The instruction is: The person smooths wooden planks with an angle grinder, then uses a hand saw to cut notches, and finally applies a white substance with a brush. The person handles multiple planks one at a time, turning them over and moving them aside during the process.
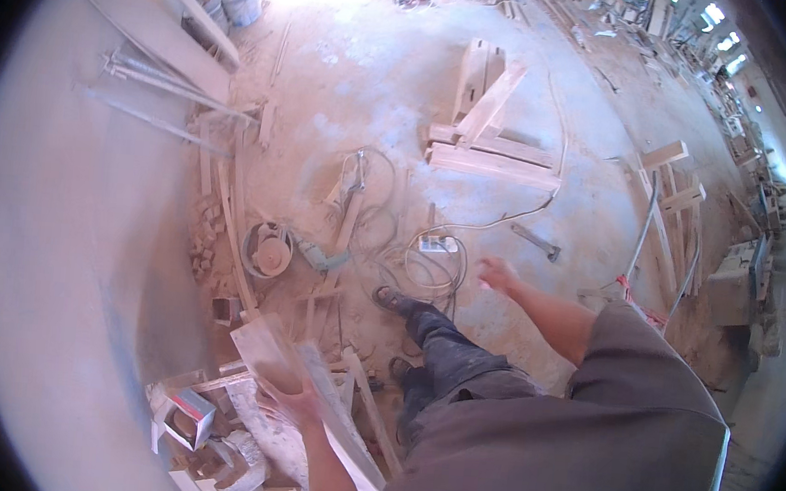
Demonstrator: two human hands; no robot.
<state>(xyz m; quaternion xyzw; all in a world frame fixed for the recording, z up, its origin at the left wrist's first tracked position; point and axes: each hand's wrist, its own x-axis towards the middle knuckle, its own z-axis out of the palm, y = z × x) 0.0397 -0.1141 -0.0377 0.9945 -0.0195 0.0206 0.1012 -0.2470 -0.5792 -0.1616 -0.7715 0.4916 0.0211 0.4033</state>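
Looking down from the head view, the left hand [293,399] is closed around the near end of a pale, flat wooden board [265,351], fingers wrapped over its edge; the board tilts up and away to the left, above a heap of dusty timber offcuts [238,455] beside the grey wall [60,247]. The right hand [499,274] hangs free with its fingers loosely spread, holding nothing, well apart from the left hand and above the dusty concrete floor [378,87]. Just beside it on the floor lie a white extension socket block [437,243] with coiled cable and, a little further off, a hammer [535,241]. A round coil of wire [268,251] and a grey-green power tool [323,258] rest near the wall. Stacked pale wooden planks [488,147] lie further off. The person's dark-trousered leg [445,351] ends in a sandalled foot [392,298].
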